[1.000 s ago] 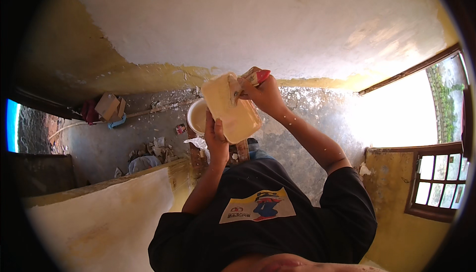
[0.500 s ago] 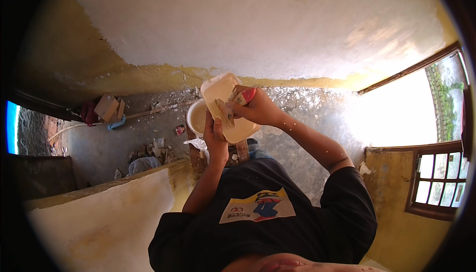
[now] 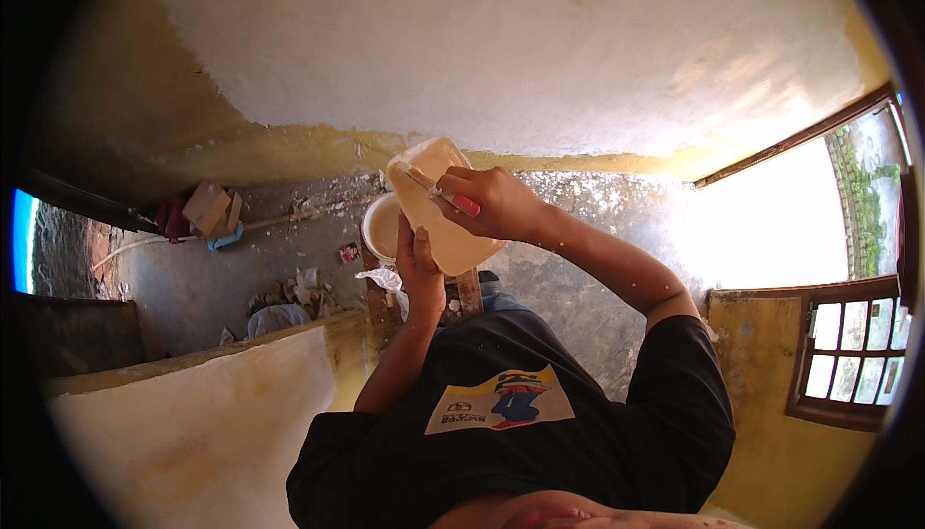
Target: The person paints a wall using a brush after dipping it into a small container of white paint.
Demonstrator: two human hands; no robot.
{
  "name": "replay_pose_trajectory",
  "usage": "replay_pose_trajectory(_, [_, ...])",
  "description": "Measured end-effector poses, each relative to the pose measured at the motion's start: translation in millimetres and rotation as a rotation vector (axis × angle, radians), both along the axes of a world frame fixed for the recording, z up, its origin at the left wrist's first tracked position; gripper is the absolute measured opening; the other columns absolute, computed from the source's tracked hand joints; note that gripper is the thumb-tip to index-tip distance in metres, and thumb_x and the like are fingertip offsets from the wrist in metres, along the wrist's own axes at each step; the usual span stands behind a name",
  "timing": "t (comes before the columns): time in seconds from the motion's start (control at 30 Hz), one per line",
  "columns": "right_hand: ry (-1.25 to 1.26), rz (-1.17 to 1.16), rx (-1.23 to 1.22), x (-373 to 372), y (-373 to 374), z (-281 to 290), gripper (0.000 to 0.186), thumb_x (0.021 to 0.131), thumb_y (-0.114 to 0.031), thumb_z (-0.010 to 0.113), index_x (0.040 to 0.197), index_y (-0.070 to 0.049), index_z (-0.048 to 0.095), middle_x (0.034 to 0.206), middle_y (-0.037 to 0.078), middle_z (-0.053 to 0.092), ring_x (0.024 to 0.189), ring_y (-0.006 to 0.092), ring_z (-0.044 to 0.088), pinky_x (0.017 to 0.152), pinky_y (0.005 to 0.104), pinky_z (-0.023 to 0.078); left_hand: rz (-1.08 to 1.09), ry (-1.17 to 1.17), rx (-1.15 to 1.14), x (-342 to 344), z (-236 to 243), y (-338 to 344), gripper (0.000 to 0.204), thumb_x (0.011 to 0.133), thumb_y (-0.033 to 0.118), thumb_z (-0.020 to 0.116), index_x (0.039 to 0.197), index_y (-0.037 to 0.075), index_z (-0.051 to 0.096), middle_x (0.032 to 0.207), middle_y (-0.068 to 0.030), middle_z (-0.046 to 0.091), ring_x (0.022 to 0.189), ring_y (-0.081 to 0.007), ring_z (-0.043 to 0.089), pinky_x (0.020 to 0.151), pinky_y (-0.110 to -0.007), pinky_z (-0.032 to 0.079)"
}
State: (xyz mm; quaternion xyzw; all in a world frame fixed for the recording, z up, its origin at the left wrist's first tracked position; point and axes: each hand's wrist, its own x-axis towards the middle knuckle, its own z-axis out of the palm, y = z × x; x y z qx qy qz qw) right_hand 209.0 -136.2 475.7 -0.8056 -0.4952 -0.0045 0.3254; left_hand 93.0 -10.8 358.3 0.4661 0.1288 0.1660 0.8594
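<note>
Scraper clamped in the grip of the right hand, above a cream rectangular container held by the left hand.

Fingers close around the red handle, and the blade points up and left from the grip, over the container's far part; whether it touches the surface cannot be told. The left grip is clamped on the container's left edge, near its lower end, and a white bucket shows just left, partly hidden behind the container.
</note>
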Motion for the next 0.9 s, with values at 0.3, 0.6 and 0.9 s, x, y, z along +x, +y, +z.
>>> replay_pose_trajectory(0.3, [0.027, -0.111, -0.086, -8.1, -9.6, 1.2, 0.019, 0.088, -0.016, 0.07, 0.099, -0.004, 0.06, 0.085, 0.014, 0.067, 0.072, 0.0391, 0.068, 0.064, 0.0466, 0.056, 0.032, 0.004, -0.057, -3.2, 10.9, -1.0, 0.055, 0.109, 0.024, 0.047, 0.158, 0.004, 0.033, 0.142, -0.0084, 0.053, 0.124, -0.0159, 0.055, 0.101, -0.033, 0.049])
replay_pose_trajectory(0.6, [0.445, -0.283, 0.0, -14.5, -32.7, 17.8, 0.021, 0.088, -0.02, 0.067, 0.097, -0.002, 0.064, 0.076, 0.018, 0.069, 0.072, 0.0357, 0.07, 0.066, 0.0415, 0.054, 0.026, -0.001, -0.045, -0.2, 13.3, 2.9, 0.053, 0.11, 0.025, 0.049, 0.156, 0.003, 0.037, 0.141, -0.0081, 0.054, 0.124, -0.0158, 0.056, 0.102, -0.033, 0.049])
replay_pose_trajectory(0.9, [0.718, -0.213, 0.167, -21.8, -33.8, 0.7, 0.019, 0.098, -0.015, 0.067, 0.097, 0.003, 0.061, 0.086, 0.009, 0.072, 0.081, 0.013, 0.074, 0.068, 0.0283, 0.062, -0.019, 0.004, -0.118, -2.4, 9.3, -6.1, 0.057, 0.109, 0.026, 0.051, 0.158, 0.004, 0.033, 0.143, -0.008, 0.053, 0.124, -0.0159, 0.057, 0.101, -0.033, 0.05])
